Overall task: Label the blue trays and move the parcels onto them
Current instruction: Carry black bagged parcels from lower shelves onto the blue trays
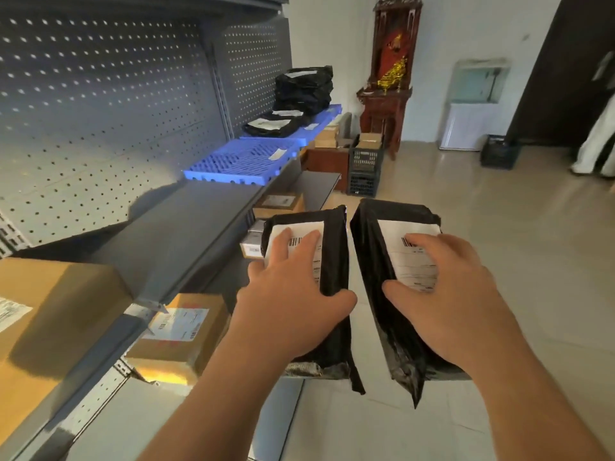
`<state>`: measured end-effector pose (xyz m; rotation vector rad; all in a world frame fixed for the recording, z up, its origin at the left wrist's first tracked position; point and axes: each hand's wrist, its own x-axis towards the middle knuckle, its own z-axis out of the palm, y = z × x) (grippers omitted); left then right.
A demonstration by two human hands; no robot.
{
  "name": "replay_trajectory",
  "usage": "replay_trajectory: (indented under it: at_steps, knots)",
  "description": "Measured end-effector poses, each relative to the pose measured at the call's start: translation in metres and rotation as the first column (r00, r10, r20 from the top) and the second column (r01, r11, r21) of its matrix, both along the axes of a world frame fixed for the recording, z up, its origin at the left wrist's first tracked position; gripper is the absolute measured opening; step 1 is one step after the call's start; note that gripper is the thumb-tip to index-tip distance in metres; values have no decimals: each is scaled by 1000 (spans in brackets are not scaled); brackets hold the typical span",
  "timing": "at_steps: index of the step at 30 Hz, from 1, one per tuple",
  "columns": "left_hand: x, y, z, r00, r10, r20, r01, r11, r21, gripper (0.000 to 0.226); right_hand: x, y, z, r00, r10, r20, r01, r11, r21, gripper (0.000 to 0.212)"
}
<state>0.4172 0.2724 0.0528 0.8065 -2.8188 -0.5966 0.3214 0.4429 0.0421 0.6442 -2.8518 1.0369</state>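
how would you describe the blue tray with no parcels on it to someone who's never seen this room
Find the grey pegboard shelving on the left and follow its shelf away from the camera. Two blue slatted trays sit there side by side. Take the nearer tray: it bears only a small white label, while the farther tray is stacked with black parcels.

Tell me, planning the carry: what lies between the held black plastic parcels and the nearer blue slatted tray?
Head view: bare grey metal shelf; a brown cardboard box sits below its edge.
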Motion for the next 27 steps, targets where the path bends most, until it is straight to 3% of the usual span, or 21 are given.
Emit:
replay_trajectory:
  at_steps: [14, 27]
  knots:
    - [-154, -89, 1, 969, -233, -81, 235, 972, 22, 88, -109, -71, 15, 970, -237, -52, 237, 971, 4, 73]
    - [-324, -80, -10, 950, -304, -70, 305, 952, 3, 84, -261, -57, -4, 945, -326, -16, 325, 945, -15, 76]
